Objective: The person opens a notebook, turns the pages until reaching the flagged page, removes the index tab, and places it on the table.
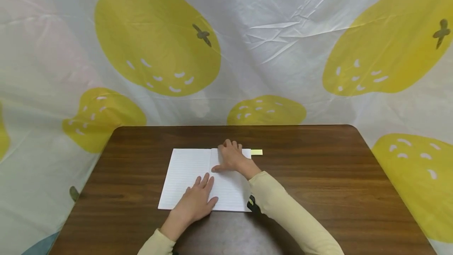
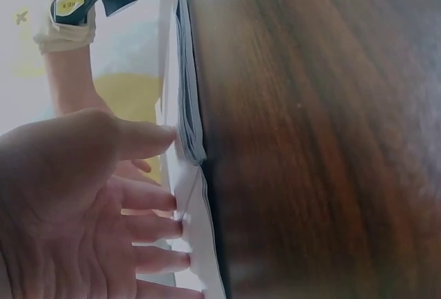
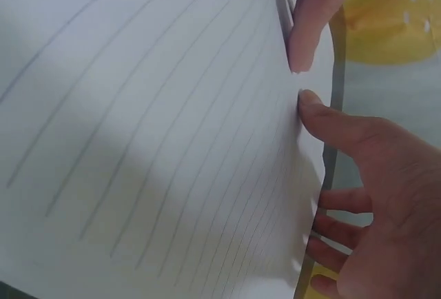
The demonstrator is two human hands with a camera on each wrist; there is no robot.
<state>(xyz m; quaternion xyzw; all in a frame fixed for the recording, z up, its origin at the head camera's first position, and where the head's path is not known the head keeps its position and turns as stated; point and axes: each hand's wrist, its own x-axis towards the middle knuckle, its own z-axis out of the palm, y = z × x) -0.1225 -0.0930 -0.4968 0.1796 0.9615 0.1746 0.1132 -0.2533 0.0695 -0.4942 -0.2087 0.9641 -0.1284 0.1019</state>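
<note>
An open notebook (image 1: 185, 172) with ruled white pages lies on the table. A yellow sticky tab (image 1: 257, 152) juts out from its top right edge. With straight fingers, my left hand (image 1: 196, 202) presses on the pages near the lower end of the centre fold. My right hand (image 1: 231, 158) rests on the right page near the top, thumb toward the fold. In the right wrist view its thumb (image 3: 331, 121) touches the lined paper, and the other fingers reach the page's edge. The left wrist view shows the notebook's page edges (image 2: 186, 71) beside my left thumb.
The brown wooden table (image 1: 318, 176) spreads out on both sides of the notebook. Behind it hangs a white cloth (image 1: 269, 70) printed with yellow fruit. A dark strap with a small device (image 1: 253, 203) sits on my right wrist.
</note>
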